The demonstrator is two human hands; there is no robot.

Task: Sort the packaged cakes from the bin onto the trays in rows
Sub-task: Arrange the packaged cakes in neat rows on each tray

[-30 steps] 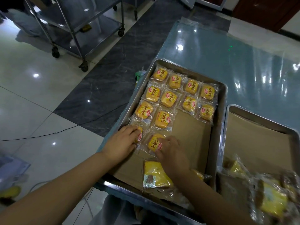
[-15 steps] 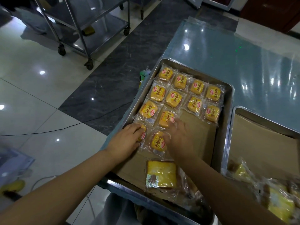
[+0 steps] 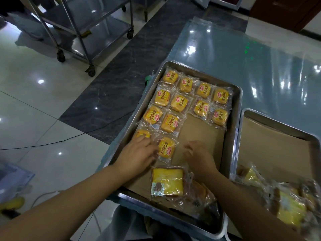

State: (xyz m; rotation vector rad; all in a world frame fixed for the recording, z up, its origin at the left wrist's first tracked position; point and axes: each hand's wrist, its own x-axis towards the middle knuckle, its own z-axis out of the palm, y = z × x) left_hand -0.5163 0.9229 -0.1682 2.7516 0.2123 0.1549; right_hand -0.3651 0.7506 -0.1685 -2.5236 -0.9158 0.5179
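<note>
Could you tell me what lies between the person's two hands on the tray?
In the head view, one packaged cake lies between the left hand and the right hand, close against the left; bare brown liner fills the rest.

Floor: glossy pale tiles (image 3: pixel 34 101) crossed by a dark marbled band (image 3: pixel 112 84), ceiling lights mirrored in them.
Furniture: a steel wheeled trolley (image 3: pixel 83 32) stood upper left.
Counter (image 3: pixel 260 66): its teal top shone.
</note>
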